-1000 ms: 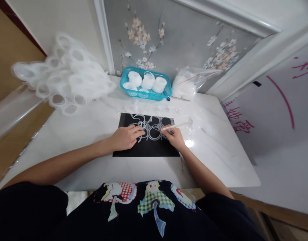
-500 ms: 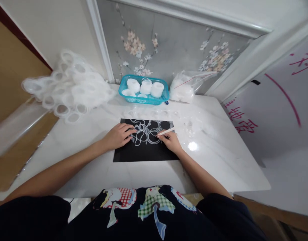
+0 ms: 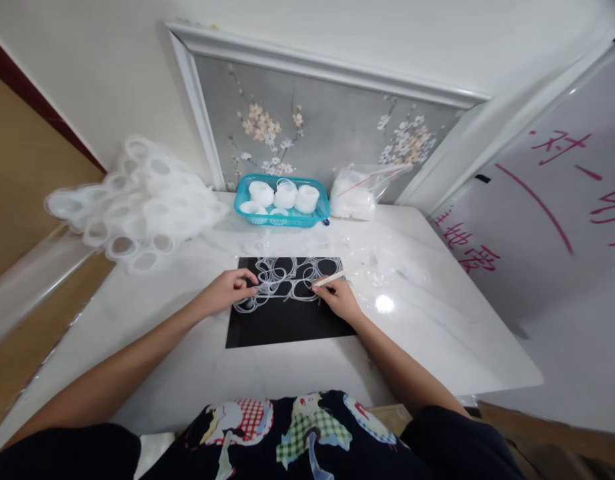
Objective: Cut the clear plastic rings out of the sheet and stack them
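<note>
Blue basket (image 3: 287,221) with white rolls (image 3: 306,200)

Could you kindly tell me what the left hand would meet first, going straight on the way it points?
The left hand would probably meet the tangle of translucent loops on the black mat first, though its height above them is unclear.

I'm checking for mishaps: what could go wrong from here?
The thin, translucent whitish rings overlap on the black rectangular sheet, so they might tangle. The slim white stick in the right hand lies close to them and could snag one. The left hand, near the sheet's left edge, may nudge some off it.
</note>
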A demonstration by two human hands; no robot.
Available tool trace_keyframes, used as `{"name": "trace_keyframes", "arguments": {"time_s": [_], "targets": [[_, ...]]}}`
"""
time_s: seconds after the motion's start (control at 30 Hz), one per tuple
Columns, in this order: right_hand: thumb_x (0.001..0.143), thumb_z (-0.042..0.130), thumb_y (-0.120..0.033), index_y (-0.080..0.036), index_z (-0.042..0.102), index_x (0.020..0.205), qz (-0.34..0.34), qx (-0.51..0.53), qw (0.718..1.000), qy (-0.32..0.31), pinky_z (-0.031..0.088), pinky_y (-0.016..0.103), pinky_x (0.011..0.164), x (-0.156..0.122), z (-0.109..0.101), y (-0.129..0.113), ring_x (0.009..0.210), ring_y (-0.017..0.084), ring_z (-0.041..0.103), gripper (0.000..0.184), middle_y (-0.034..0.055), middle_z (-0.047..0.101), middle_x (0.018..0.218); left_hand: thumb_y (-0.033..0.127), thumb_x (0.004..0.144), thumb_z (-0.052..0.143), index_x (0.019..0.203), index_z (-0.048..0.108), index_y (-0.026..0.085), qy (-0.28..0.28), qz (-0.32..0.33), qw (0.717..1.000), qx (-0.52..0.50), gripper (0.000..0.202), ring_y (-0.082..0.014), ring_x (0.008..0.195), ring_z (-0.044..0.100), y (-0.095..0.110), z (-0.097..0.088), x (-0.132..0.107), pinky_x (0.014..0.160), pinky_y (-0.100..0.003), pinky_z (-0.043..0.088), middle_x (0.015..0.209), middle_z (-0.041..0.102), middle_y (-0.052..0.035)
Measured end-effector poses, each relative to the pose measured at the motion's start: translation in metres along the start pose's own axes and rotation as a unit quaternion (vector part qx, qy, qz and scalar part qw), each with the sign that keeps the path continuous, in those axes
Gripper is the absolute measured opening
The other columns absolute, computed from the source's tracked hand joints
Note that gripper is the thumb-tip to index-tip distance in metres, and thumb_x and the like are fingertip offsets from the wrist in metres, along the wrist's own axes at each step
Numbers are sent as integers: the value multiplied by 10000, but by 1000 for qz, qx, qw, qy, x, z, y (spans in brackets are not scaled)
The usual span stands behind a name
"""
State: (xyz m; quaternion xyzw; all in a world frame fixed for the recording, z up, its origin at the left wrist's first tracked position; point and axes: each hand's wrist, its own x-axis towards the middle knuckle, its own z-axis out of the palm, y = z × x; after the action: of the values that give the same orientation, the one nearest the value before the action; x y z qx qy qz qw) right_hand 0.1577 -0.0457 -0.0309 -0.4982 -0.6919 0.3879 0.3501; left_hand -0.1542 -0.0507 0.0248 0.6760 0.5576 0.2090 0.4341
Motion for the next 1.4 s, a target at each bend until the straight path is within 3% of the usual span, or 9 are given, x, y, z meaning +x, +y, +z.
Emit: {"name": "trace_keyframes", "arguments": {"time_s": [0.13, 0.23, 0.53, 0.77, 0.9, 0.97, 1.07, 1.17, 1.4], "targets": [[838, 616, -445, -204, 731, 814, 4, 5, 1000, -3, 512, 345, 749, 1, 1, -2, 836, 250, 703, 268, 71, 770, 912, 505, 752, 662, 1037, 657, 214, 66, 47, 989, 121, 408, -170, 682, 552, -3, 7, -11, 635, -275, 428, 792, 587, 3], [825, 612, -463, -196, 730, 822, 31, -14, 999, -5, 500, 332, 679, 1, -1, -2, 746, 239, 681, 292, 70, 751, 814, 539, 805, 630, 1099, 648, 223, 22, 84, 986, 145, 432, -201, 814, 600, -4, 13, -14, 728, -313, 474, 1009, 632, -46], [805, 612, -514, -176, 685, 760, 70, -22, 996, -47, 444, 296, 598, -3, -19, -5, 619, 185, 589, 349, 27, 661, 644, 395, 876, 536, 949, 611, 187, 34, 100, 966, 236, 233, -291, 1035, 589, -16, 29, -7, 918, -442, 469, 1076, 609, -104], [835, 630, -436, -203, 710, 794, -13, 44, 997, 64, 511, 365, 784, 20, 5, -33, 809, 244, 672, 249, 71, 748, 858, 373, 859, 477, 733, 509, 194, 10, 94, 990, 101, 221, -211, 817, 634, 2, 28, 7, 768, -375, 533, 915, 658, -75], [862, 632, -429, -192, 713, 814, -52, 84, 992, 77, 510, 368, 845, 35, 24, -39, 862, 245, 684, 255, 77, 751, 865, 460, 806, 559, 695, 467, 180, 9, 25, 985, -172, 315, -188, 792, 678, 7, 12, 7, 679, -334, 576, 1058, 704, -113], [847, 646, -437, -184, 709, 810, -43, 107, 991, 62, 516, 368, 838, 39, 32, -35, 848, 244, 685, 263, 80, 748, 853, 456, 775, 601, 686, 471, 173, 41, -8, 978, -205, 323, -177, 738, 673, 7, 0, 3, 619, -328, 577, 1133, 688, -124], [791, 683, -463, -174, 699, 804, -1, 155, 988, 25, 538, 360, 752, 42, 42, -23, 749, 237, 682, 290, 80, 740, 780, 372, 768, 609, 702, 505, 182, 126, -18, 992, -21, 227, -190, 721, 659, 3, -13, -6, 643, -356, 569, 1097, 681, -94], [777, 685, -482, -173, 688, 807, 17, 186, 982, 11, 548, 347, 712, 42, 47, -14, 709, 229, 685, 311, 79, 737, 751, 259, 780, 599, 831, 605, 189, 188, 27, 954, 231, 87, -280, 916, 652, 1, -11, -5, 828, -439, 538, 1045, 679, -92], [771, 696, -494, -179, 687, 804, 23, 191, 981, 13, 549, 335, 681, 41, 47, -10, 652, 210, 673, 317, 62, 721, 717, 455, 864, 647, 961, 696, 171, 107, 107, 942, 299, 305, -325, 1014, 617, 15, 22, 24, 891, -470, 501, 1052, 692, -110]]}}
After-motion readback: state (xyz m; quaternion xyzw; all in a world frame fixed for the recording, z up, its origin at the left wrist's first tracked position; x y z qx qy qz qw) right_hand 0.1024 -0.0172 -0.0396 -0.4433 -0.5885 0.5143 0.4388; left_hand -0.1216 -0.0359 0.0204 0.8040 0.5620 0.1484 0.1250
